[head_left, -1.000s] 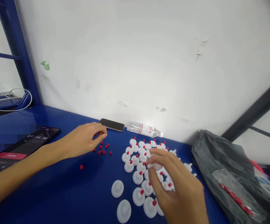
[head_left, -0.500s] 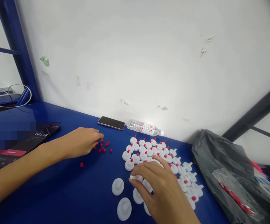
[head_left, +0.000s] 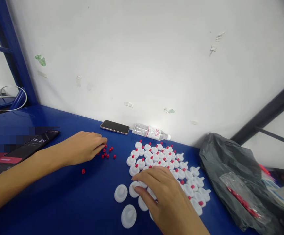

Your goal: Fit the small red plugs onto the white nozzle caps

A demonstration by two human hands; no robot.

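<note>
My left hand [head_left: 86, 147] rests at the edge of a small scatter of red caps [head_left: 108, 156], fingers bent down and drawn together; whatever is between the fingertips is hidden. Over the near side of a group of white round nozzle lids [head_left: 134, 170] is my right hand [head_left: 160, 192], thumb and forefinger apart. A white lid [head_left: 133, 191] without a red tip lies beside its thumb. Two more bare lids, one nearer [head_left: 128, 216] and one farther [head_left: 120, 193], lie to the left. Many lids in the group carry red caps on their nozzles; my right hand covers some.
A lit phone [head_left: 37, 143] lies left by my forearm. Against the wall are a dark phone [head_left: 114, 127] and a clear bottle [head_left: 149, 131] on its side. At right, a dark plastic bag [head_left: 220, 156] bears a clear pouch [head_left: 242, 199] of red pieces.
My right thumb and forefinger have parted from a white lid, which now lies flatter and slightly farther left. My left hand stays by the red caps. The view has shifted slightly.
</note>
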